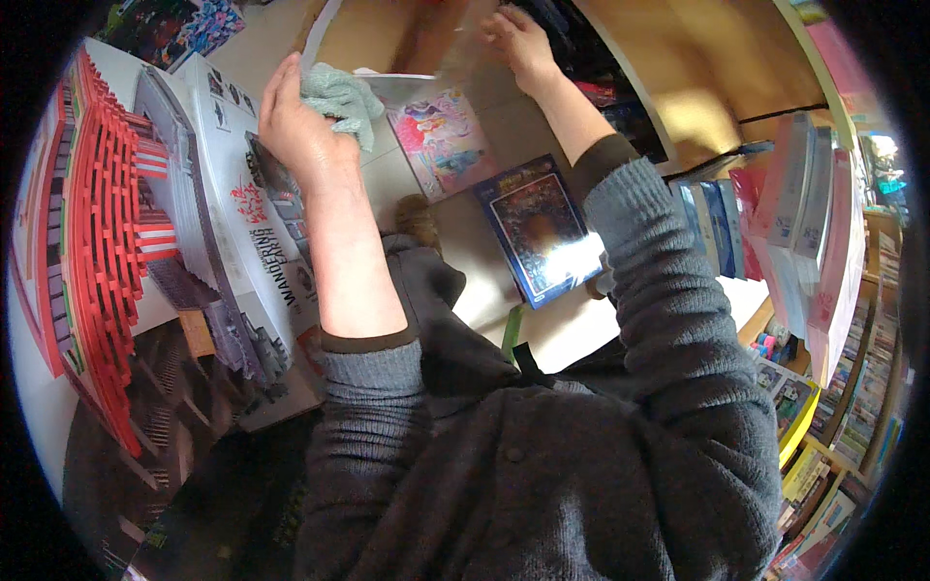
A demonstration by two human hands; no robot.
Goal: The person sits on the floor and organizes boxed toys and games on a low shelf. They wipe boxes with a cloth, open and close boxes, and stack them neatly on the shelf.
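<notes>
My left hand (295, 121) is raised at the upper left and clutches a pale green cloth (341, 97). My right hand (518, 41) is up at the top and grips the edge of a thin flat box (387, 44) with a brown back and white rim, held between both hands. The cloth presses against that box's lower edge. Both sleeves are dark grey knit.
A big box printed with a red building (107, 223) stands at my left. On the pale floor lie a pink illustrated box (441, 140) and a dark blue one (538, 228). Shelves of books and boxes (814, 252) fill the right side.
</notes>
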